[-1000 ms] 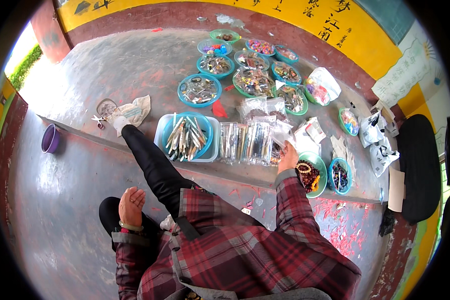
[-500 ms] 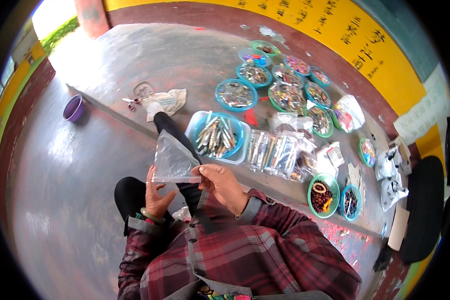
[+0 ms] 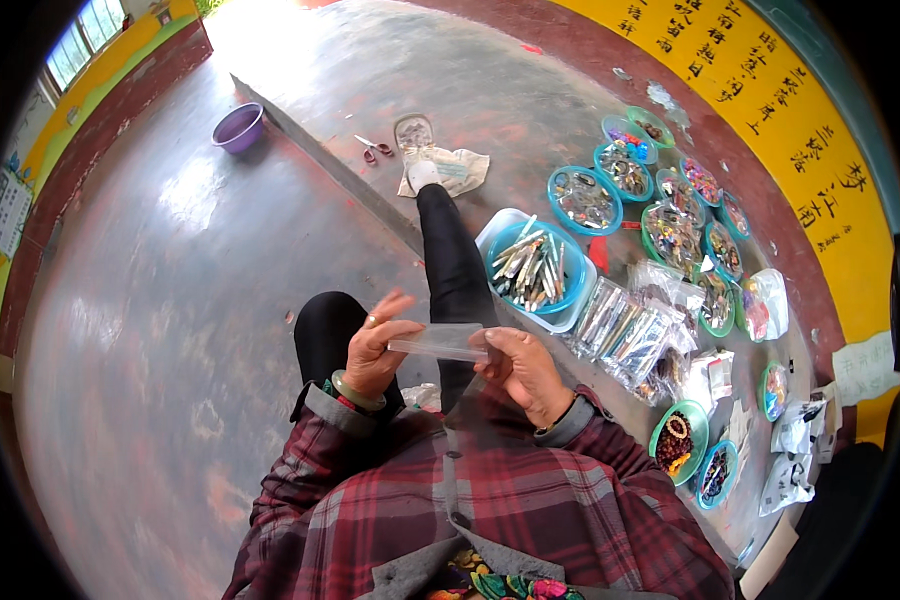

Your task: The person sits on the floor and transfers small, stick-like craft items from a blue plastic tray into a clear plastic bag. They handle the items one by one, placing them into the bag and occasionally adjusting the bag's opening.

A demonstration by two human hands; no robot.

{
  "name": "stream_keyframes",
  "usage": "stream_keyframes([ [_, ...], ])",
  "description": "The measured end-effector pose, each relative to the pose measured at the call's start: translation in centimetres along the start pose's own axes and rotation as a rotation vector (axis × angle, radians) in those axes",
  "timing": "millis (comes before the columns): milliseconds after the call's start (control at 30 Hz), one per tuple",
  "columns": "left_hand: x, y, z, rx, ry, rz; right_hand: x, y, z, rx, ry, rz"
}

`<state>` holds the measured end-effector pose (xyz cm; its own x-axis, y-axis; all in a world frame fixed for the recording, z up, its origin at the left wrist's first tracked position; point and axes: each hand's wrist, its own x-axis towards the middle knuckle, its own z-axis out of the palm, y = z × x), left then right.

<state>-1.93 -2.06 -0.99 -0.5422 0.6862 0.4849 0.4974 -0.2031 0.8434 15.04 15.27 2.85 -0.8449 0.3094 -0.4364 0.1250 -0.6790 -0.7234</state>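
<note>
In front of my lap I hold a clear plastic bag (image 3: 438,342), tilted so that its long edge runs between my two hands. My right hand (image 3: 528,372) pinches the bag's right end between thumb and fingers. At the other end, my left hand (image 3: 372,352) has its thumb and a finger closed on the bag; its upper fingers are raised and slightly blurred. The bag looks empty. Ahead to the right, a blue basin (image 3: 576,290) of long, thin, wrapped pieces stands inside a pale rectangular tub (image 3: 582,318).
Clear packets (image 3: 625,335) lie right of the tub. Several basins of small pieces stand beyond, among them a blue basin (image 3: 584,198). A green bowl of beads (image 3: 682,440) is at right. Scissors (image 3: 374,150) and a purple basin (image 3: 238,128) sit far left, near a step edge (image 3: 320,160).
My left hand, open beside the bag before, has closed on its left end. The bag has tipped from hanging broad side toward me to nearly edge-on. The view has turned left.
</note>
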Motion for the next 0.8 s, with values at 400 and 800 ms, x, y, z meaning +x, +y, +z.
stream_keyframes([
  [400, -0.1, 4.3, -0.8, -0.376, 0.003, -0.737, 0.0, -3.5, 4.2, -1.356, -0.118, -0.98],
  [800, -1.4, 2.9, 0.6, -0.275, -0.138, -0.533, 0.9, -2.0, 2.1, -1.189, -0.245, -0.689],
])
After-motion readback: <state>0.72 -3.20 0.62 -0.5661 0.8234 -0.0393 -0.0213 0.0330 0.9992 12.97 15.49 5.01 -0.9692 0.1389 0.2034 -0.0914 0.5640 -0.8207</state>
